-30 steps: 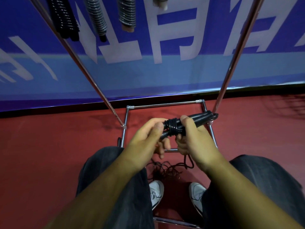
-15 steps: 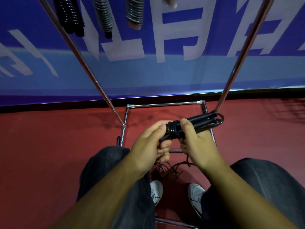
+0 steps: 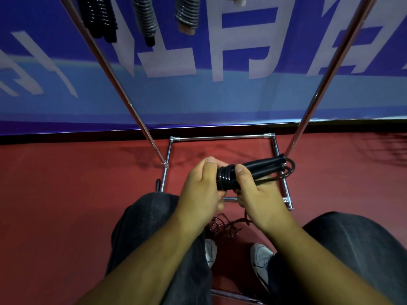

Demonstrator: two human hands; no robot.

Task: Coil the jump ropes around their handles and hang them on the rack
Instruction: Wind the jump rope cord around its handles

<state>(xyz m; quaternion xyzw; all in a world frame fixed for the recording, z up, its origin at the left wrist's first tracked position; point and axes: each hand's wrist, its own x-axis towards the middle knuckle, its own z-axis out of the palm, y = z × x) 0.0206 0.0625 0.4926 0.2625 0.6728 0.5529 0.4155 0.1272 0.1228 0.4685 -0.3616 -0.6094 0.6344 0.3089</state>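
I hold a black jump rope's two handles (image 3: 264, 167) side by side, pointing right and slightly up. My right hand (image 3: 256, 194) grips them from below, thumb on top. Several turns of black cord (image 3: 225, 178) wrap the left end of the handles. My left hand (image 3: 200, 190) curls over that wrapped end; its fingertips are hidden behind the coil. Loose cord (image 3: 226, 225) hangs down to a tangle on the floor between my legs. A small loop sticks out at the handles' right tip. The chrome rack (image 3: 222, 137) stands in front of me.
Three coiled ropes hang at the top: a black one (image 3: 100, 16), a grey one (image 3: 145, 18), another grey one (image 3: 188, 13). Two slanted chrome poles (image 3: 123, 84) (image 3: 326, 80) rise either side. A blue banner wall stands behind, red floor below, my white shoes (image 3: 261, 260) near the loose cord.
The wrapped band of cord on the handles has grown by a turn or so, and a loop now shows at the right tip. Both hands rose slightly.
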